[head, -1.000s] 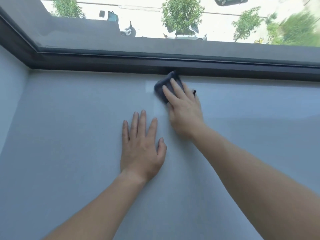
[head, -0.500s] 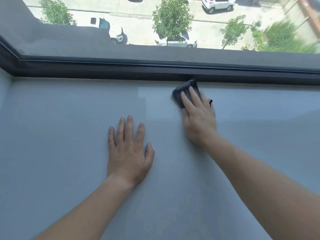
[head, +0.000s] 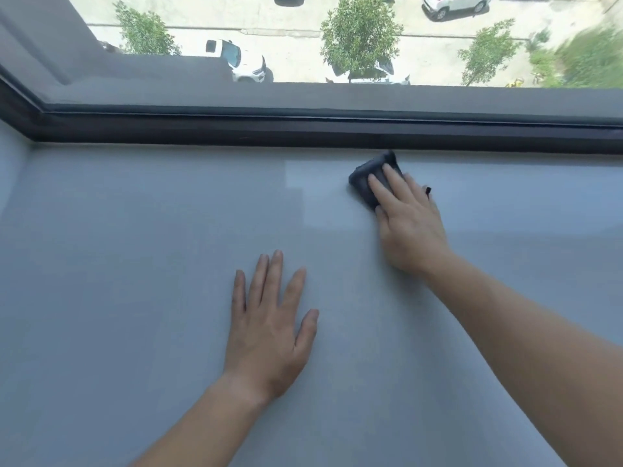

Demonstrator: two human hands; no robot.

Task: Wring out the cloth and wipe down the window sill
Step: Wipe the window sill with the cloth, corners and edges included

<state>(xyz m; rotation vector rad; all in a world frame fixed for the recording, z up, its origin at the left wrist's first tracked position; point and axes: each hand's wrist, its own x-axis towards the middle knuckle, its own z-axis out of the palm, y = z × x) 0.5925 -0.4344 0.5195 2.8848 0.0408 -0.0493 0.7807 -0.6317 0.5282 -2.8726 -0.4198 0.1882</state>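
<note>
Two bare forearms are seen coming in over the near edge of the window sill (head: 128, 281), a pale grey-blue surface that fills the lower view.

The left hand (head: 268, 326) is laid palm down on the sill, roughly midway between the near and far edges. Its grip is spread: four fingers straight and pointed toward the window, thumb splayed to the right. Nothing is held.

The right hand (head: 413, 230) is placed farther out, close to the far edge and to the right of the left hand. Its grip is flat, not curled. The fingers are held straight and close together and are pressed down on a dark cloth (head: 362, 185). The thumb is seen at the cloth's near side; whether it is tucked against the fabric cannot be told.

The cloth is bunched into a small pad on the sill beneath the right fingers, with its left part uncovered. Its far corner is at the dark window frame (head: 236, 133), touching or nearly so. A small dark tip (head: 428, 190) is noted past the hand's right side; whether it belongs to the cloth cannot be told. A lighter patch (head: 317, 176) is noted on the sill just left of the cloth.

The frame is run along the far edge and turned at the far left corner. Past the glass a grey outer ledge (head: 337, 96) is seen, and far below it trees (head: 360, 35) and a white car (head: 246, 62).
</note>
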